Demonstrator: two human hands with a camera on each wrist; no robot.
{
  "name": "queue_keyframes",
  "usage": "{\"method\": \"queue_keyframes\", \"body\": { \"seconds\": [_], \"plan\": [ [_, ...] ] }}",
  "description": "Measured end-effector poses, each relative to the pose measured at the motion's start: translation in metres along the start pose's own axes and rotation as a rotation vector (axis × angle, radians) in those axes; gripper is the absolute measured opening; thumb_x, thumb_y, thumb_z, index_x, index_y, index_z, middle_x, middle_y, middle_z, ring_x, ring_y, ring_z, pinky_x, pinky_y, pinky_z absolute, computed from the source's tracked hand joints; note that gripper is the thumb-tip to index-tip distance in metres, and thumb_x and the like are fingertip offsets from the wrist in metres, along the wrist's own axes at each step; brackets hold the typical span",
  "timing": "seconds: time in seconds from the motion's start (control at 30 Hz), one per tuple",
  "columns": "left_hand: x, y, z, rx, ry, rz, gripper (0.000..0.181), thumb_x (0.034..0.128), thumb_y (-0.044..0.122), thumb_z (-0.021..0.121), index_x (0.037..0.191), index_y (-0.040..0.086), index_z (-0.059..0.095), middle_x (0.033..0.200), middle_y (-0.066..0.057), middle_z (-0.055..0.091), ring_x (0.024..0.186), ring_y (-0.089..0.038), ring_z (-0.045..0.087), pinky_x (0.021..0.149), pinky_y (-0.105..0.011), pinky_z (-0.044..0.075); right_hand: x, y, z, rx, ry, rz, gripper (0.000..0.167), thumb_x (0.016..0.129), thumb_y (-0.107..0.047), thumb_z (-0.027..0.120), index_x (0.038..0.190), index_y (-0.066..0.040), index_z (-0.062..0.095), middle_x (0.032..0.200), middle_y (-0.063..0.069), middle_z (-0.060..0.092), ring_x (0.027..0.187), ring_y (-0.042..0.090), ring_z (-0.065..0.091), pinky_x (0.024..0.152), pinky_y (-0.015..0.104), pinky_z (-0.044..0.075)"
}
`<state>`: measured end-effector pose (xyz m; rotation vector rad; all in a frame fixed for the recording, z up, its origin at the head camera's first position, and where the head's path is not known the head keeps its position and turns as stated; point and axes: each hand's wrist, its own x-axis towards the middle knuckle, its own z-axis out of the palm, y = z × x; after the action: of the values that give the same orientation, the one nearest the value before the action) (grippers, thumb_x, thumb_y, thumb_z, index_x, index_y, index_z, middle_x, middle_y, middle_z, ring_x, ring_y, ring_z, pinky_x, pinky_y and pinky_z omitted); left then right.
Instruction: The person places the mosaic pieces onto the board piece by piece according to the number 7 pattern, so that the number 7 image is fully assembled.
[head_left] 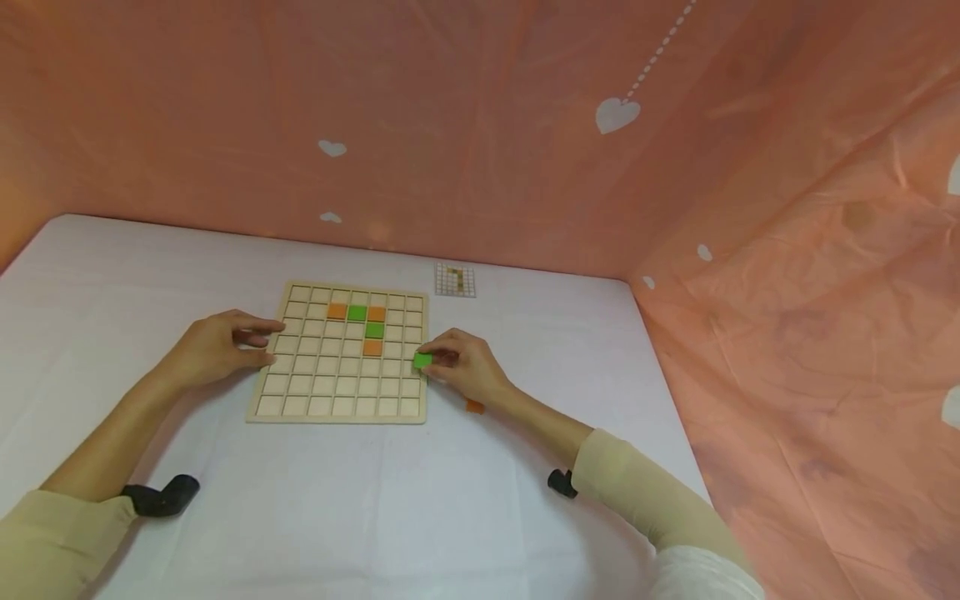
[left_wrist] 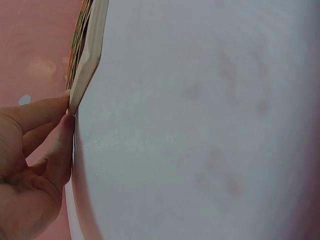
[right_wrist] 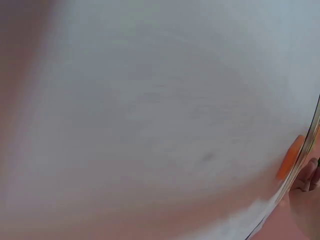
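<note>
A pale wooden grid board (head_left: 317, 418) lies on the table, with orange and green square tiles in some of its cells. Three tiles make a row near the far side, ending in an orange tile (head_left: 377, 314); below that one come a green tile (head_left: 374, 331) and another orange tile (head_left: 372, 347). My left hand (head_left: 217, 348) touches the board's left edge with extended fingertips and thumb, as the left wrist view also shows. Over the board's right edge, my right hand (head_left: 467, 365) pinches a green tile (head_left: 422, 360) between thumb and fingers.
A loose orange tile (head_left: 475, 407) lies on the white table beneath my right wrist, and shows in the right wrist view too. Behind the board's far right corner is a small card (head_left: 454, 280) printed with a grid pattern. Pink cloth (head_left: 480, 167) with white hearts hangs behind.
</note>
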<state>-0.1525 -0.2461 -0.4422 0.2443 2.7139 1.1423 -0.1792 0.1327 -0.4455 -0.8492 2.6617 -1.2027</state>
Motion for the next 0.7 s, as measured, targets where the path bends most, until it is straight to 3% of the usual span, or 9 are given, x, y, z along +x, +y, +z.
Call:
{"method": "queue_keyframes", "body": {
  "seconds": [0.43, 0.7],
  "plan": [
    [0.001, 0.003, -0.001, 0.005, 0.002, -0.017, 0.054, 0.0853, 0.021, 0.078, 0.132, 0.0, 0.061, 0.112, -0.022, 0.064, 0.11, -0.044, 0.059, 0.09, -0.058, 0.042, 0.02, -0.02, 0.02, 0.04, -0.049, -0.003, 0.025, 0.084, -0.015, 0.081, 0.109, -0.01, 0.076, 0.1, -0.002, 0.067, 0.089, 0.005, 0.062, 0.08, 0.018, 0.05],
    [0.001, 0.003, -0.004, 0.01, -0.016, -0.041, 0.057, 0.0847, 0.024, 0.079, 0.133, 0.001, 0.061, 0.11, -0.021, 0.066, 0.112, -0.046, 0.057, 0.09, -0.06, 0.041, 0.028, -0.027, 0.032, -0.023, -0.069, -0.035, 0.024, 0.085, -0.018, 0.081, 0.108, -0.01, 0.077, 0.095, -0.005, 0.066, 0.084, 0.003, 0.057, 0.073, 0.015, 0.048]
  ]
}}
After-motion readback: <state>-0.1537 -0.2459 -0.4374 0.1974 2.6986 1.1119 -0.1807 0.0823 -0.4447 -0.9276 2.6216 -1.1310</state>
